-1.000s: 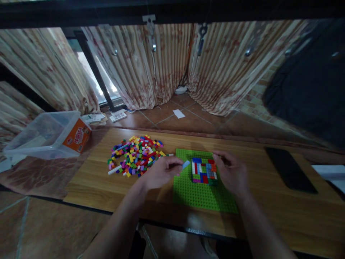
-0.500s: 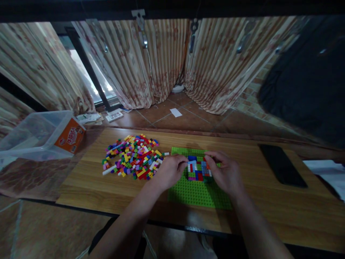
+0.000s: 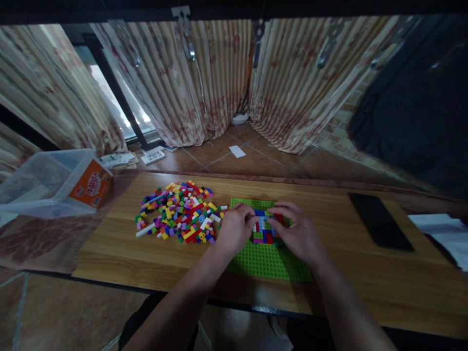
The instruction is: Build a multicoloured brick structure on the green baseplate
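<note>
A green baseplate lies on the wooden table and carries a low block of mixed-colour bricks. My left hand is curled, its fingertips pinched against the block's far left corner; whatever they hold is hidden. From the right, my right hand bends its fingers over the block's far right edge and grips it. A heap of loose coloured bricks lies just left of my left hand.
A clear plastic box with an orange label stands off the table's left end. A black phone lies flat at the right, with white paper beyond it. Curtains hang over a tiled floor behind the table.
My left hand carried a light blue brick to the block's left side and now presses there. My right hand slid in closer over the block. The camera shifted slightly.
</note>
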Demonstrator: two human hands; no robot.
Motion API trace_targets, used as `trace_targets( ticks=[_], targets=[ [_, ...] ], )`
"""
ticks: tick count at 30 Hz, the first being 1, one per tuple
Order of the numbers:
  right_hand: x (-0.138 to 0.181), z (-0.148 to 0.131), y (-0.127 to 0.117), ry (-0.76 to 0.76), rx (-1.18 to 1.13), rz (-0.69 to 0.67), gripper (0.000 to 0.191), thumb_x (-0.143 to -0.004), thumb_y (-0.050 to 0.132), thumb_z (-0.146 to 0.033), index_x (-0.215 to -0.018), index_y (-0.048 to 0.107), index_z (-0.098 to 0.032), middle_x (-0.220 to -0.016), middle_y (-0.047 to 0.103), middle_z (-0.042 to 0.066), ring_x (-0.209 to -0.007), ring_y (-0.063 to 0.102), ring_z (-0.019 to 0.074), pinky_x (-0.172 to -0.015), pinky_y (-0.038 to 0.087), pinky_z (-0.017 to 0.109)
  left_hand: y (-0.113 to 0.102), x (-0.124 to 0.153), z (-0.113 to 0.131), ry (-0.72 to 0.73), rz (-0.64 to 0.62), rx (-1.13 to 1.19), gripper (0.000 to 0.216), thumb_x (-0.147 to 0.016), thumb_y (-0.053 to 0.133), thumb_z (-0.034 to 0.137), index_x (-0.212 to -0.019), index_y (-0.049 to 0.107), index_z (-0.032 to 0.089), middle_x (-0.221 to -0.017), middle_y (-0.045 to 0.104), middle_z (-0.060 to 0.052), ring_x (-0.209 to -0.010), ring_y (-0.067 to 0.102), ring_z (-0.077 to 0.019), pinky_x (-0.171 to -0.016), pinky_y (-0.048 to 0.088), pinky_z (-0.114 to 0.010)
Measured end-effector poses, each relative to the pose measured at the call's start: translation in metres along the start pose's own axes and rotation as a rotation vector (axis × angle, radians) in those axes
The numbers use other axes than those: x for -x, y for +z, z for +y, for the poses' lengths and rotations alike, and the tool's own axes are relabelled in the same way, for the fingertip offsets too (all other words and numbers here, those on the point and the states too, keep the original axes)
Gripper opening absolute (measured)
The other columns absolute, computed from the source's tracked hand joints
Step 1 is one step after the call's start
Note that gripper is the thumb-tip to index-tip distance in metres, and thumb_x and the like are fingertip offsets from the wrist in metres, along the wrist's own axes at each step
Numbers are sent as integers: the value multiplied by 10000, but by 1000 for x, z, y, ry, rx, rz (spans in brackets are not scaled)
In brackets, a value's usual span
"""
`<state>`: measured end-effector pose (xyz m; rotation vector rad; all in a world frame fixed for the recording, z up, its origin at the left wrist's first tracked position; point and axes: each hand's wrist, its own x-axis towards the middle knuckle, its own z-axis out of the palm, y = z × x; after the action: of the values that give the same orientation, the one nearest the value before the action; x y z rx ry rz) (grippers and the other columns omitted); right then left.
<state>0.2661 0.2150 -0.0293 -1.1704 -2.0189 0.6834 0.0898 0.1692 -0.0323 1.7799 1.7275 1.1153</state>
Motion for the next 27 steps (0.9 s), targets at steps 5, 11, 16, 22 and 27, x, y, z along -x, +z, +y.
trace_targets(
  ticks=[5, 11, 16, 22, 27],
  targets=[
    [0, 1, 1, 26, 25, 12, 203, -808, 619, -380, -923, 723, -248, -1118, 633, 76, -1072, 582, 248, -960, 450, 457, 11, -2, -2, -143, 61, 126, 90, -778, 667, 198, -734, 591, 178, -735, 600, 7, -670, 562, -125, -634, 439, -244],
    [-3, 2, 6, 70, 42, -16, 278, -857, 545, -402, -978, 707, -212, -1037, 677, 93, -979, 616, 235, -920, 464, 439, 12, -7, -3, -279, 35, 337, 110, -736, 688, 221, -709, 595, 168, -628, 582, 37, -578, 529, -105, -547, 398, -222],
    [-5, 4, 13, 151, -50, -38, 309, -850, 541, -410, -983, 715, -192, -1016, 698, 91, -935, 634, 223, -886, 476, 411, 10, -10, -2, -333, 23, 369, 112, -708, 701, 194, -694, 594, 163, -617, 577, 41, -555, 513, -96, -531, 389, -219],
    [-6, 7, 18, 225, -154, -21, 287, -805, 580, -398, -943, 737, -201, -969, 721, 75, -875, 652, 212, -829, 495, 379, 15, -12, -5, -333, 34, 365, 105, -692, 691, 157, -668, 589, 157, -608, 570, 37, -567, 521, -100, -531, 385, -216],
    [-6, 10, 17, 238, -182, -42, 282, -788, 614, -423, -935, 748, -222, -981, 731, 57, -899, 652, 218, -846, 488, 388, 17, -10, -6, -325, 30, 367, 116, -694, 690, 175, -663, 579, 160, -599, 567, 37, -566, 518, -100, -538, 384, -214]
  ],
)
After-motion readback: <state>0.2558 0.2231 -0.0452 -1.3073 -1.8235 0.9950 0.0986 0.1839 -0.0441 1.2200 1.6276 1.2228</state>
